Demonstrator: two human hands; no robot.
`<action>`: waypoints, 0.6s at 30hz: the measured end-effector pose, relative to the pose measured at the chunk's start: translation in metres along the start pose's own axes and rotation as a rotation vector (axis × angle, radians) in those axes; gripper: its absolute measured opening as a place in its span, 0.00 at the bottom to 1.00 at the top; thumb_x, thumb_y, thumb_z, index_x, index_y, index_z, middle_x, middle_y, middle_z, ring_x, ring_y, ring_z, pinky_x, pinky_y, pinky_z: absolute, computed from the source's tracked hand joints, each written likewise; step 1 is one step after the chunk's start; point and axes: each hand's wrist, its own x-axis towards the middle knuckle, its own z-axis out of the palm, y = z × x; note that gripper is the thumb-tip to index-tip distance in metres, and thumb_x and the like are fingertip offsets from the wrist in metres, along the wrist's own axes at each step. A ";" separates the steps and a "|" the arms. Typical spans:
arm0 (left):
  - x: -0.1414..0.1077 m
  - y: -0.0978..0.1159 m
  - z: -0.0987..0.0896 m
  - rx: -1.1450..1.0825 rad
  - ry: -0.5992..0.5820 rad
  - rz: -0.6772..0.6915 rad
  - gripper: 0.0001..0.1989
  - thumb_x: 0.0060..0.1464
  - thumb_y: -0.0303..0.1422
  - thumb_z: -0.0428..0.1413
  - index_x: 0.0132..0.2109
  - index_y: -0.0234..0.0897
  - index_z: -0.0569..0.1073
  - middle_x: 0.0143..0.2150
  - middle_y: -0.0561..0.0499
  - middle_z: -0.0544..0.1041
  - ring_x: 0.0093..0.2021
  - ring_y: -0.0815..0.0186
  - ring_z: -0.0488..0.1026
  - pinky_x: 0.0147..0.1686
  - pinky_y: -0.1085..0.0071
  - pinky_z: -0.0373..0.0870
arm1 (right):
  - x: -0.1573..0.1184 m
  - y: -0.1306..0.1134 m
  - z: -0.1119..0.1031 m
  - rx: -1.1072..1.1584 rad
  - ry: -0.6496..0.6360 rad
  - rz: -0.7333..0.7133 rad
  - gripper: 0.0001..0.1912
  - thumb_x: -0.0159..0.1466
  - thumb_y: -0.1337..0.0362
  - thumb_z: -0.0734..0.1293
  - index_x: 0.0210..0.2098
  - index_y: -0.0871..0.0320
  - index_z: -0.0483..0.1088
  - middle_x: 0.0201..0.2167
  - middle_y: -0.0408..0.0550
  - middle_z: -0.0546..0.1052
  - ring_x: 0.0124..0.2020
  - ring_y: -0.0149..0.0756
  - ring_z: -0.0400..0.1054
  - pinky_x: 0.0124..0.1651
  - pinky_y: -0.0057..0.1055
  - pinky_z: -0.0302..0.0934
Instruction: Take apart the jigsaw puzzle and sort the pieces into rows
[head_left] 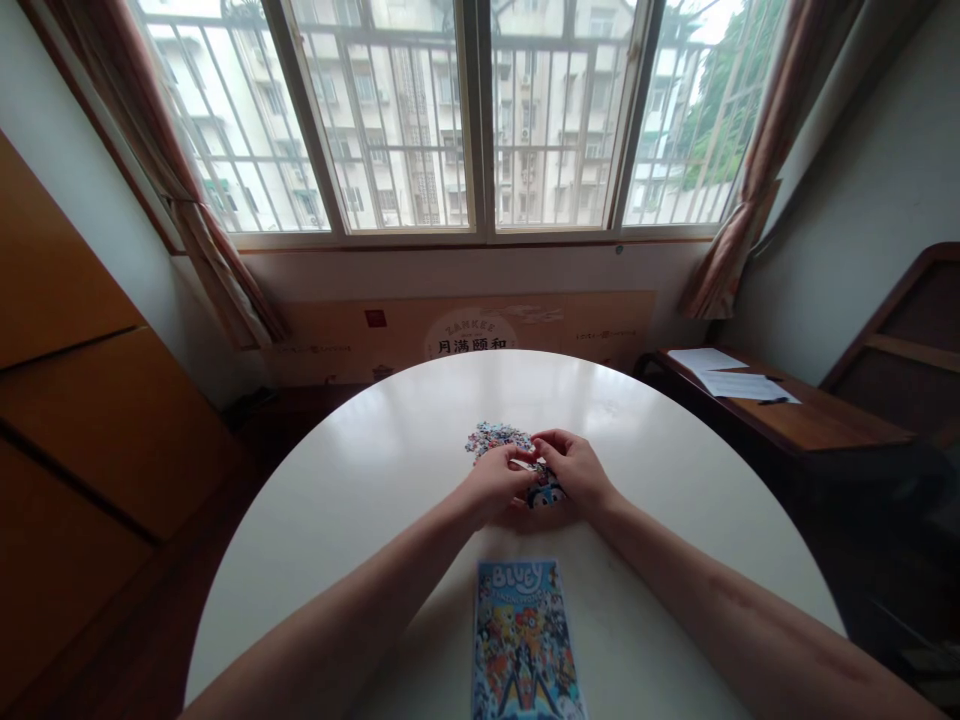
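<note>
Nearest, on the white round tabletop [337, 530], lies a colorful picture sheet [525, 640] with "BLUEY" across its top, flat between the two forearms. Beyond it, a patch of puzzle pieces [546, 493], with a blue cartoon face, lies between the hands. The left hand [499, 478] curls at the patch's left side, the right hand [579, 468] at its right, with fingertips of both meeting just above it; whether either grips a piece I cannot tell. Just past the left hand sits a loose pile of small mixed pieces [495, 438]. Farther right, papers [731, 378] and a dark pen [772, 402] rest on a low wooden table [832, 415]. Behind the tabletop, a tan panel [337, 335] with Chinese characters stands under a barred window [405, 130] between tied curtains [731, 265].
</note>
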 end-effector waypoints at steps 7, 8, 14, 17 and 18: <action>0.004 0.004 -0.010 0.034 0.017 0.013 0.17 0.48 0.28 0.62 0.47 0.33 0.73 0.35 0.46 0.77 0.34 0.62 0.75 0.22 0.74 0.74 | 0.006 -0.011 -0.009 0.318 0.026 0.423 0.08 0.63 0.61 0.67 0.40 0.59 0.72 0.32 0.48 0.77 0.25 0.30 0.69 0.26 0.26 0.64; 0.004 0.005 -0.012 0.033 0.018 0.012 0.17 0.48 0.28 0.62 0.47 0.33 0.73 0.35 0.46 0.77 0.34 0.62 0.75 0.22 0.74 0.74 | 0.007 -0.014 -0.011 0.345 0.024 0.463 0.07 0.64 0.62 0.66 0.40 0.59 0.72 0.32 0.49 0.77 0.25 0.30 0.69 0.26 0.26 0.65; -0.001 0.001 -0.036 0.004 0.014 0.034 0.18 0.48 0.30 0.62 0.47 0.33 0.72 0.36 0.45 0.78 0.31 0.64 0.74 0.22 0.73 0.73 | 0.007 -0.030 -0.017 0.494 -0.022 0.575 0.11 0.65 0.73 0.58 0.43 0.60 0.69 0.36 0.53 0.77 0.32 0.33 0.75 0.41 0.32 0.73; -0.007 -0.010 -0.052 -0.041 0.006 0.042 0.21 0.47 0.33 0.63 0.49 0.34 0.71 0.37 0.44 0.78 0.32 0.64 0.74 0.23 0.73 0.73 | 0.003 -0.033 -0.016 0.528 -0.047 0.575 0.20 0.58 0.81 0.57 0.46 0.60 0.68 0.37 0.52 0.77 0.34 0.34 0.76 0.44 0.35 0.74; -0.009 -0.014 -0.056 -0.061 0.015 0.042 0.21 0.47 0.33 0.63 0.49 0.34 0.71 0.38 0.44 0.78 0.32 0.64 0.75 0.24 0.73 0.73 | 0.001 -0.034 -0.016 0.508 -0.052 0.564 0.22 0.56 0.82 0.58 0.46 0.60 0.68 0.36 0.52 0.77 0.34 0.34 0.76 0.44 0.35 0.74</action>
